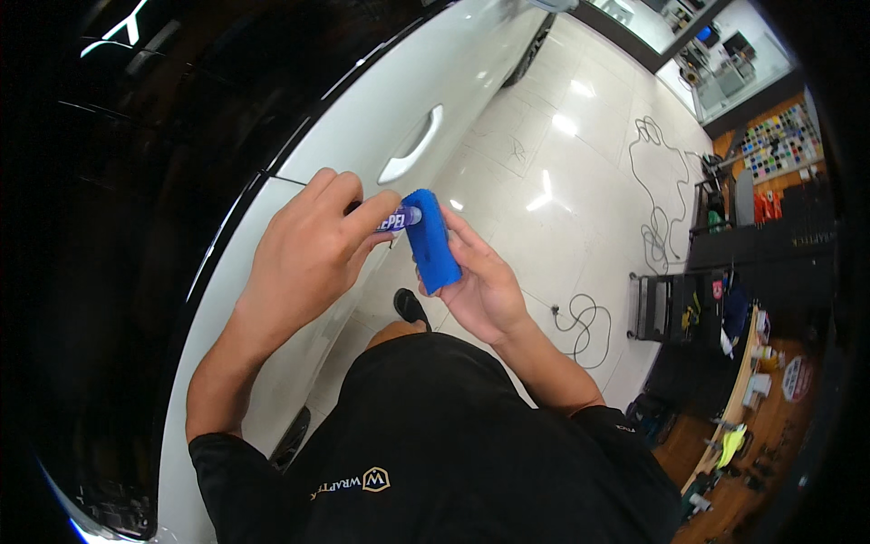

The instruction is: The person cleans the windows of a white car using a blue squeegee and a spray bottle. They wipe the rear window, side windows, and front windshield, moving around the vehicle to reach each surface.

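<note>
Your left hand (317, 240) pinches a small, round purple bottle (393, 220), shiny and smooth, lying nearly on its side. Your right hand (485, 286) grips a long blue block (433, 245) that looks soft like cloth, with a zigzag edge at its top end. The bottle's tip is by the block's left edge, near that top end; you can't tell if they touch. Your left knuckles point up and its wrist bends; your right palm is turned up under the block. Both are beside the smooth white car door (349, 145), above the shiny floor tiles (517, 213).
</note>
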Motion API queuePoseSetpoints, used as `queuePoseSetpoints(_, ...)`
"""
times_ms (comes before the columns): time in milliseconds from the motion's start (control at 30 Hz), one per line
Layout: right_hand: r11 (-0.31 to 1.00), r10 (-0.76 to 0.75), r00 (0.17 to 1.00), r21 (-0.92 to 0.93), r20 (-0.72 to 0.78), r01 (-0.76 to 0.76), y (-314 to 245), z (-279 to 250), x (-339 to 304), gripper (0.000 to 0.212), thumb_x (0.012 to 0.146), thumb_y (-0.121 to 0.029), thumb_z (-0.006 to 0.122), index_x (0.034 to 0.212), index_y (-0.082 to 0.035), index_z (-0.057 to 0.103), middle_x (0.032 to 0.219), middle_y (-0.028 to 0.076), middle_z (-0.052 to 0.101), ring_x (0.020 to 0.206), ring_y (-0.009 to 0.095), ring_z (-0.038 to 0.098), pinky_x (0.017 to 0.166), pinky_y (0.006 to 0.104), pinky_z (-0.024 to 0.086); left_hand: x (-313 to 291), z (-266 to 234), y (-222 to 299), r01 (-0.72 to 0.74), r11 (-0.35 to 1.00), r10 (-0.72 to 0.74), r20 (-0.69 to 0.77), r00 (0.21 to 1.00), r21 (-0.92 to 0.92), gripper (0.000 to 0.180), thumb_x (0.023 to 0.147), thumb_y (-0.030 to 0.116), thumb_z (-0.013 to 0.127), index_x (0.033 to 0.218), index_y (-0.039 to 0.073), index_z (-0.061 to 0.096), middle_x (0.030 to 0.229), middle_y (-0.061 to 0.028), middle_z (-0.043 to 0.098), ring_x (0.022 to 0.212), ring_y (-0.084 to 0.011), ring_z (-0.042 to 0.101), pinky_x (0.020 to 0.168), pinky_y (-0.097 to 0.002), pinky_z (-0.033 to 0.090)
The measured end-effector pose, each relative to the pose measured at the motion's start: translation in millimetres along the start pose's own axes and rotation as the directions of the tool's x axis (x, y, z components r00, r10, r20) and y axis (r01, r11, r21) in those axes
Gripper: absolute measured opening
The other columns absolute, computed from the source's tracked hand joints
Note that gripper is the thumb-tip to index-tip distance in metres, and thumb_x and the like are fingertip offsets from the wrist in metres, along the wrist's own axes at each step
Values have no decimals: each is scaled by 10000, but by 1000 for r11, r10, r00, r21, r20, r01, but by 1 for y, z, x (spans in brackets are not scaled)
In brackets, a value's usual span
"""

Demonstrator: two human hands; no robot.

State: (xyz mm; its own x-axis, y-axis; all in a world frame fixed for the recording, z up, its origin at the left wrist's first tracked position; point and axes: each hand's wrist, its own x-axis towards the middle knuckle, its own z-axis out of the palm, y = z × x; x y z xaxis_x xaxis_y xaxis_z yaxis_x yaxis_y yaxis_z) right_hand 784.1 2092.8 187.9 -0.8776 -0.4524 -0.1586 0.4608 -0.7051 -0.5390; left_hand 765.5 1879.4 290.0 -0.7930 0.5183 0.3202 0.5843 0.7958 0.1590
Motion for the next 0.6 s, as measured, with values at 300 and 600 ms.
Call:
queuePoseSetpoints(300,998,69,992,4,106,-70,-36,2,83,647,1055,-228,518,1602,-40,228,1333,118,569,1076,216,611,847,377,529,49,0,-55,116,992,-115,-23,993,48,386,766,162,857,1131,149,732,877,-46,572,805,-190,553,653,-322,463)
queuePoseSetpoints(600,968,233,947,39,221,-248,-77,-9,154,631,1053,-171,528,1596,-18,247,1382,127,554,1088,187,598,864,353,514,88,1,-73,216,973,-213,-38,976,81,399,787,163,839,1168,160,718,893,-37,568,795,-181,545,643,-313,454)
